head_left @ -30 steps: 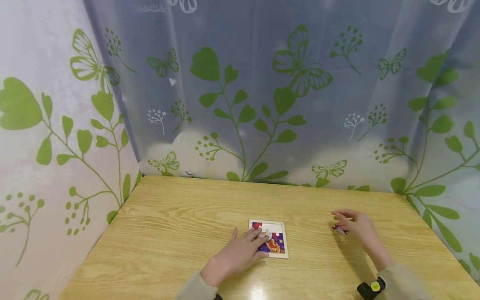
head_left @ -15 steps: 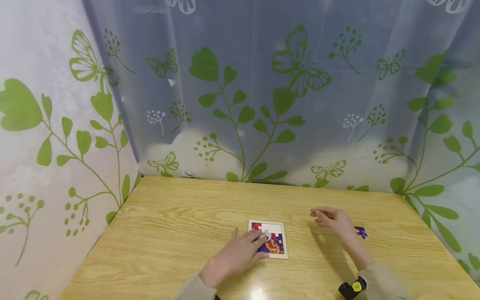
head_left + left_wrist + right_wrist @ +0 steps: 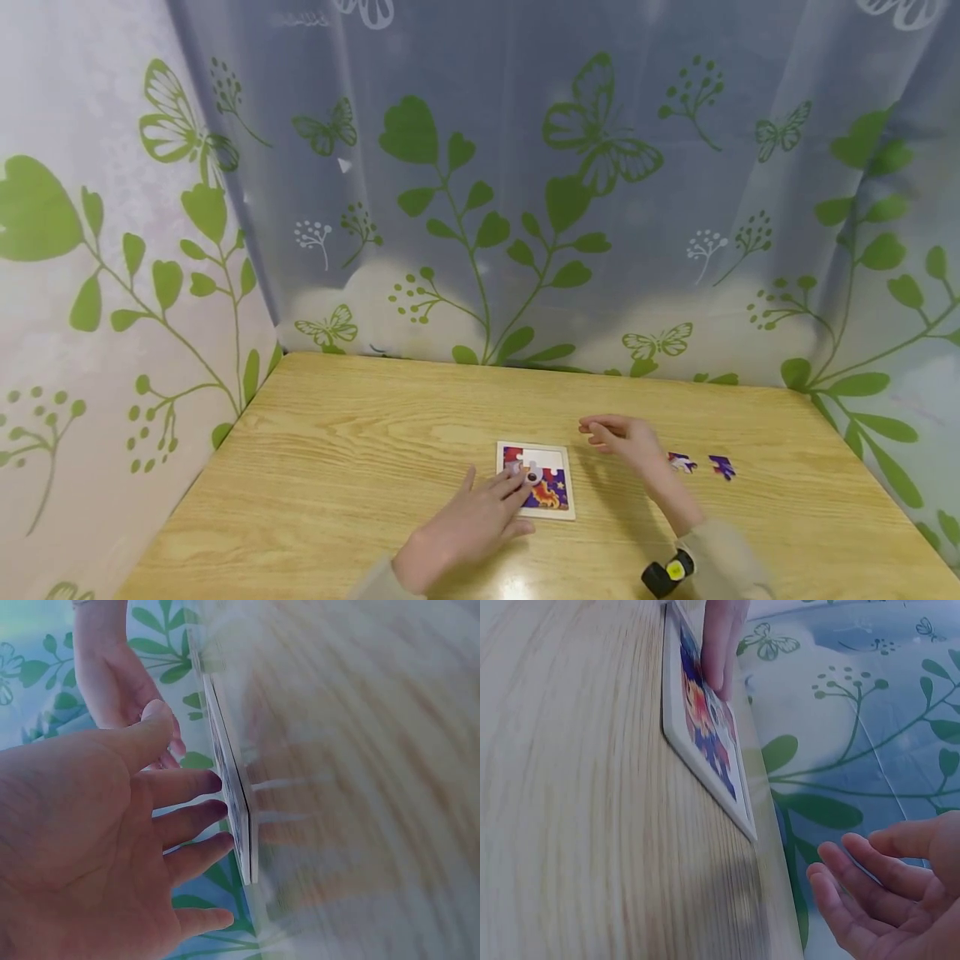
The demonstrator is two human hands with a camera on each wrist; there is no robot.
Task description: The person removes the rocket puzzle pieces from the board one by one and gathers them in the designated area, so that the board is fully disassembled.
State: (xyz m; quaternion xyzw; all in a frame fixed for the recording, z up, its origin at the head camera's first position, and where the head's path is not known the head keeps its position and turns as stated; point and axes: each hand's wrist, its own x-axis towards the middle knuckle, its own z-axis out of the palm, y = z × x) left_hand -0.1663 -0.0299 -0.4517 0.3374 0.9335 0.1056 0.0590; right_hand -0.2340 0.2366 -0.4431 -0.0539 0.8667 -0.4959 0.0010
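Observation:
A small square jigsaw puzzle (image 3: 552,493) in a white frame lies on the table, its colourful picture showing a bare white patch at the upper right. My left hand (image 3: 472,515) rests its nearly straight fingertips on the left part of the picture and covers some of it. To the right of the frame, my right hand (image 3: 626,442) is raised above the table with loosely bent fingers; the right wrist view shows nothing between the fingers (image 3: 866,889). Beyond the right wrist lie two loose purple jigsaw pieces, one nearer (image 3: 682,462) and one farther right (image 3: 722,467).
The wood-grain table (image 3: 360,417) meets a patterned curtain (image 3: 480,208) with green leaves and butterflies at the back. More of this cloth hangs at the left and right sides. A black band with a yellow patch (image 3: 667,573) sits on the right wrist.
My right hand has moved left from the loose pieces toward the puzzle, uncovering both pieces. The left hand has slid slightly toward me, showing more of the picture.

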